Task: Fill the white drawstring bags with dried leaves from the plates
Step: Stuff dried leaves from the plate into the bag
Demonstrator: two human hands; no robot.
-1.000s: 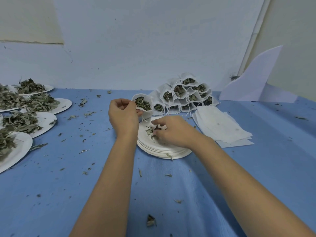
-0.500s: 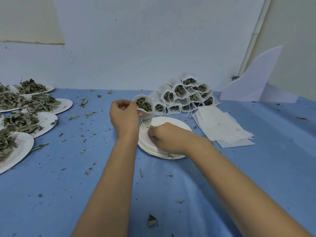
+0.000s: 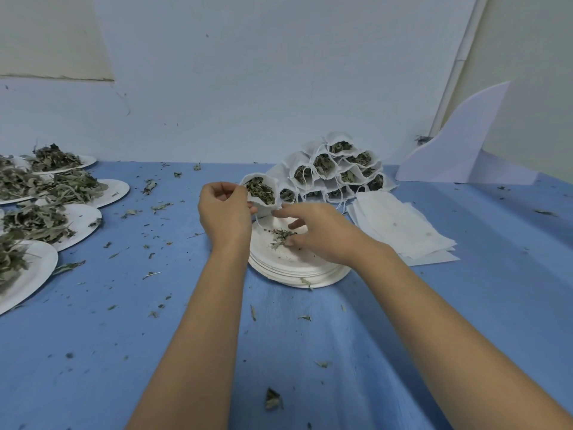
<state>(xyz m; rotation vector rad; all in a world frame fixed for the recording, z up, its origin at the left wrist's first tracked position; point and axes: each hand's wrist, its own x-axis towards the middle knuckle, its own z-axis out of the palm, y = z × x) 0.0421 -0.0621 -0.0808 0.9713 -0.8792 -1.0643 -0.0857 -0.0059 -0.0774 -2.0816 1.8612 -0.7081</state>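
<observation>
- Head camera looks down at a blue table [image 3: 465, 305] with two bare arms reaching out over it.
- The left hand [image 3: 224, 212] is curled and pinches the edge of a white bag [image 3: 262, 193]. It holds the bag up with the mouth wide, just above the far edge of a stack of plates [image 3: 310, 279].
- This bag is packed with dark dried leaves, nearly to the top.
- The right hand [image 3: 322, 234] is over the top plate of the stack. Its fingers are spread, and one finger points out close to the bag.
- The lower fingertips touch a small bunch of leaf bits [image 3: 280, 237] on the plate. I cannot tell if the hand is pinching them or only touching them.
- Behind the stack, by the wall [image 3: 279, 72], sits a heap of full bags [image 3: 335, 172] with their mouths facing this way.
- Right of the stack lies a pile of flat bags [image 3: 403, 228], touching the heap of full ones.
- Far to the left, well apart from the hands, are white plates heaped with leaves [image 3: 90, 225].
- Small crumbs of leaf [image 3: 273, 398] are scattered all over the table.
- A bent white card [image 3: 459, 150] stands in the far right corner.
</observation>
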